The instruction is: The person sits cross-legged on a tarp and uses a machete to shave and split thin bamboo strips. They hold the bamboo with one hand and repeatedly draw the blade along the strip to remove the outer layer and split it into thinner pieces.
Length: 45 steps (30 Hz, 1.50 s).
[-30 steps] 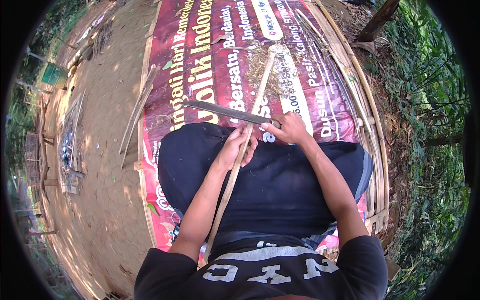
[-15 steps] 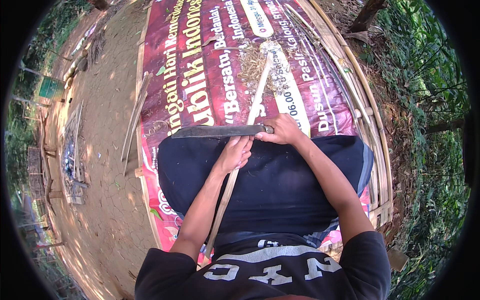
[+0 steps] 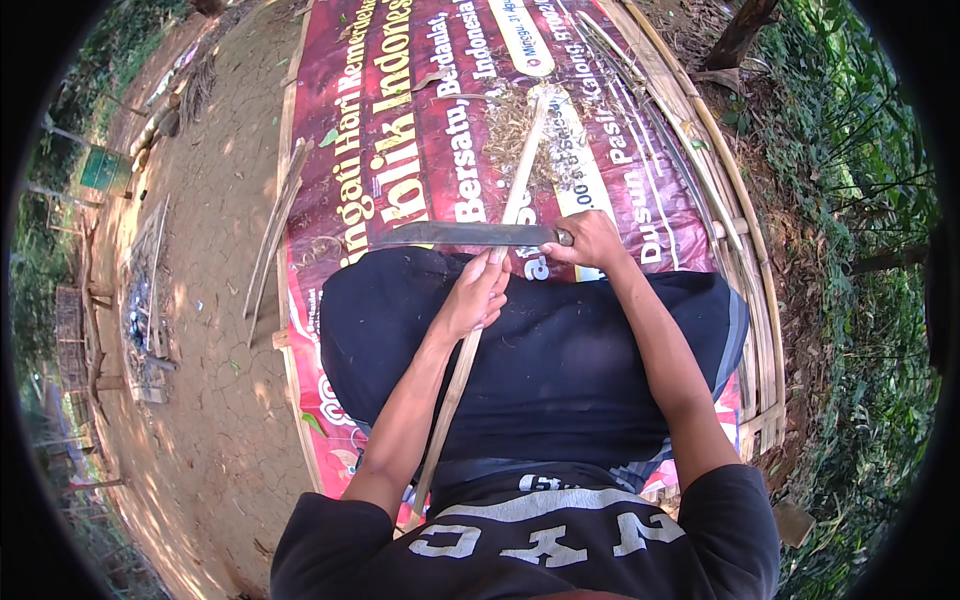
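My left hand (image 3: 475, 297) is closed round a long pale stick (image 3: 452, 395) that slants from beside my left side, across my lap, to the banner in front. In my right hand (image 3: 588, 240) is the handle of a machete (image 3: 470, 235). Its long dark blade points left and lies crosswise over the stick, just beyond my left hand. A heap of wood shavings (image 3: 512, 135) lies round the far end of the stick. Whether the edge is biting into the wood is too small to tell.
I sit on a red printed banner (image 3: 350, 150) spread over a bamboo platform, with a bamboo rail (image 3: 745, 220) at its right edge. Split strips (image 3: 275, 235) lie along the left edge, more strips (image 3: 625, 65) at far right. Bare earth is left, green plants right.
My right hand and the machete have moved away from me along the stick and a little to the right. My left hand still grips the stick, slightly farther forward.
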Tool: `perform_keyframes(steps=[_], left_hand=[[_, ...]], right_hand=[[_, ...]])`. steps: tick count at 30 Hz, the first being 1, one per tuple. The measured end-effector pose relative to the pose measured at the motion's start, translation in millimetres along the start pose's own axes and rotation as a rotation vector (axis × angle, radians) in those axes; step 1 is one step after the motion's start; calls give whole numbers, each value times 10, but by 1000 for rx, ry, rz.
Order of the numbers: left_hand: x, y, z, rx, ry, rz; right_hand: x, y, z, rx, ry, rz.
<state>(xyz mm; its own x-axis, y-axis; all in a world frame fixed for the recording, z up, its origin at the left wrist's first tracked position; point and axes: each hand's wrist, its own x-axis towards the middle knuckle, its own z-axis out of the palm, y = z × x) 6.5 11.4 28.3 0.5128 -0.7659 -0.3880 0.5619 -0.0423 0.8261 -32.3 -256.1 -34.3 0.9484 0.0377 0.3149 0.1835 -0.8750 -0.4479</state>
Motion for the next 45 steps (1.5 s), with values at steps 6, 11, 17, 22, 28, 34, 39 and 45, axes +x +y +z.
perform_keyframes(steps=[6,11,17,22,28,34,39,45], left_hand=[[-293,-75,-113,-114,28,11],[-84,27,-171,-180,14,79],[157,-53,-202,-412,-145,-8],[157,-164,-175,-233,-112,-63],[40,-129,-34,239,-51,0],[33,-71,71,198,-18,21],[79,-64,113,221,30,31],[107,-42,123,258,18,86]], right_hand=[[60,812,-441,-27,190,834],[-221,1089,-359,-33,386,620],[54,83,-321,377,112,543],[150,-552,-207,84,-186,141],[114,-752,-200,51,-281,42],[44,-501,-93,135,-197,68],[77,-364,-85,104,-177,57],[47,-171,-18,14,-60,0]])
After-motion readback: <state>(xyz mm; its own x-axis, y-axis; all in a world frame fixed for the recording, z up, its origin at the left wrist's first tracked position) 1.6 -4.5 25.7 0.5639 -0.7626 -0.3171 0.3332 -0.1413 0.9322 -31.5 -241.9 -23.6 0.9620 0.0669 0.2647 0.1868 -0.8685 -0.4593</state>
